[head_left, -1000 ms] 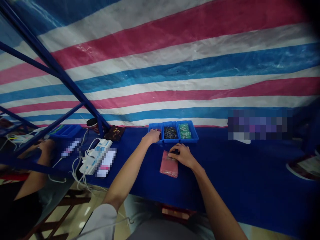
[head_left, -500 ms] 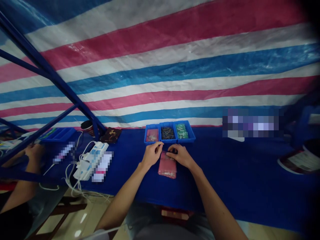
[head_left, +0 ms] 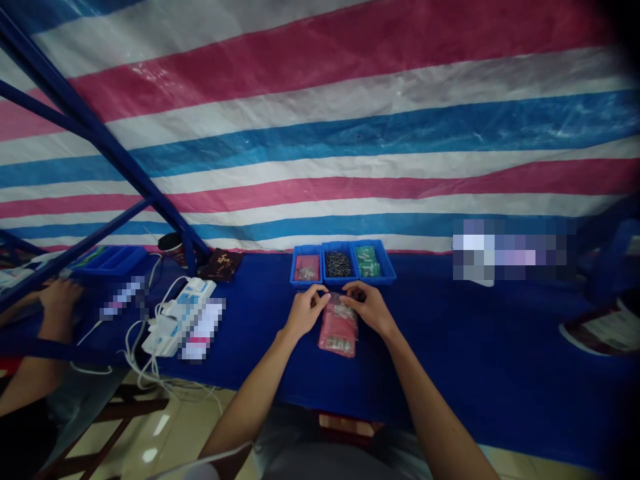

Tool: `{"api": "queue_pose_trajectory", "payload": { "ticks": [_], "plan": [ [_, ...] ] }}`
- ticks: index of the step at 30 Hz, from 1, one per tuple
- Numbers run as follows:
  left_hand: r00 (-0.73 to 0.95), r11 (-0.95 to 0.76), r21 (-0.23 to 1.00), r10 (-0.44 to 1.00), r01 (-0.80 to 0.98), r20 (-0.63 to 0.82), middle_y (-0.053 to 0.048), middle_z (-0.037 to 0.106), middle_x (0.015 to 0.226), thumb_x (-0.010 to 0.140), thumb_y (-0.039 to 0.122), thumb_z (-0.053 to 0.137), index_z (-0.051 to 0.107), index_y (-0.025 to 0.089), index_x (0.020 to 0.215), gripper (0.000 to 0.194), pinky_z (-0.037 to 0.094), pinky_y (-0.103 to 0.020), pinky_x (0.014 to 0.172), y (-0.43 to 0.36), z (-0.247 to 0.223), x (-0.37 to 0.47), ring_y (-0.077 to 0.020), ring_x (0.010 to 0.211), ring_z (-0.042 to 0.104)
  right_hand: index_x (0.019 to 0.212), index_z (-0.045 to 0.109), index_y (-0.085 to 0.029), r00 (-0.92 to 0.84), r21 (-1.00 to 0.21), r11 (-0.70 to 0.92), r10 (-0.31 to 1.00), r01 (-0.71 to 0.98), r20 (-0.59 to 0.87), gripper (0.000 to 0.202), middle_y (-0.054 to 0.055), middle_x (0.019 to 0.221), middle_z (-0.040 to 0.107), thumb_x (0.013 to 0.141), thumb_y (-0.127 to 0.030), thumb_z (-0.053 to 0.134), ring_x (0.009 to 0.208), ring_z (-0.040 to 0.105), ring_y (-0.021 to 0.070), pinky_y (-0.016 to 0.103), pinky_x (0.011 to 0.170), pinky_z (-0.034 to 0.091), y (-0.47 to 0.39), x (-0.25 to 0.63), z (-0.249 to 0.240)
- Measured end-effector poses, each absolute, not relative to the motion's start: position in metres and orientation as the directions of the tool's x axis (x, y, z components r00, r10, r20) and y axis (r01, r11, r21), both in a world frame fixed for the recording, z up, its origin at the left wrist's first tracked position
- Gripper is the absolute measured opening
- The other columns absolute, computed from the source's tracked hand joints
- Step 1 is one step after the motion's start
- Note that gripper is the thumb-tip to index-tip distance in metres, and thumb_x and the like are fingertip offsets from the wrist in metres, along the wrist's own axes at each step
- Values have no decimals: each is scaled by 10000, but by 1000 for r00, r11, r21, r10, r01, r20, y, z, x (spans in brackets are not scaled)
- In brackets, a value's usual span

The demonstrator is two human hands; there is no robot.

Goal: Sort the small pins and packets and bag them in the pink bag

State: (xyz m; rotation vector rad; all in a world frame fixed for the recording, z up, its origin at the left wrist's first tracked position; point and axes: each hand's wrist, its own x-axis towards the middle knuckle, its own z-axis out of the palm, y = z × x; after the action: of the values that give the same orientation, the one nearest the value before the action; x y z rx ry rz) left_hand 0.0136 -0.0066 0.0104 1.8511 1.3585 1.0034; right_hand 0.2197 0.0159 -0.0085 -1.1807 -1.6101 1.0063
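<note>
Close to the person's body, on the smooth blue table, lies a small pile of pink plastic bags, flat and roughly rectangular, the film glossy and see-through with small pale pieces inside. At its upper right edge, the right hand stays where it was, thumb and forefinger curved toward each other. The left hand was inside the left tray a second ago; now it has come back to the pile's upper left corner, thumb and forefinger drawn close. Whether either hand pinches the film, I cannot tell. To the left sits a hard white power strip with tangled cords.

Beyond the hands, three blue trays stand side by side: the left one, now uncovered, shows another pink bag; the middle holds thin dark screws; the right, shiny green packets. Behind hangs a creased, striped plastic sheet.
</note>
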Motion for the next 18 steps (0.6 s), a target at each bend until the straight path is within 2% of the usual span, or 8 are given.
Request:
{"api": "queue_pose_trajectory", "payload": {
  "ticks": [10,15,18],
  "plan": [
    [188,-242,871,966,428,176,63,480,582,894,481,597,659,166,1069,366,315,-217,578,-5,9,12,-103,549,431,832,684,-189,-80,-973,229,970,4,228,266,25,781,647,735,-413,791,703,564,172,287,662,451,10,211,0],
    [278,-274,896,943,348,180,43,466,597,891,485,597,648,127,751,388,286,-220,569,-8,12,10,-95,571,386,813,672,-191,-58,-969,246,967,-20,247,261,32,796,654,742,-415,785,727,574,182,299,691,459,7,204,1],
    [262,-274,918,944,287,200,35,479,610,896,466,602,624,121,714,391,282,-219,564,-10,13,10,-92,570,384,908,685,-192,-54,-953,295,955,66,292,269,40,852,662,768,-409,764,779,584,194,315,747,459,5,203,4]
  ]
}}
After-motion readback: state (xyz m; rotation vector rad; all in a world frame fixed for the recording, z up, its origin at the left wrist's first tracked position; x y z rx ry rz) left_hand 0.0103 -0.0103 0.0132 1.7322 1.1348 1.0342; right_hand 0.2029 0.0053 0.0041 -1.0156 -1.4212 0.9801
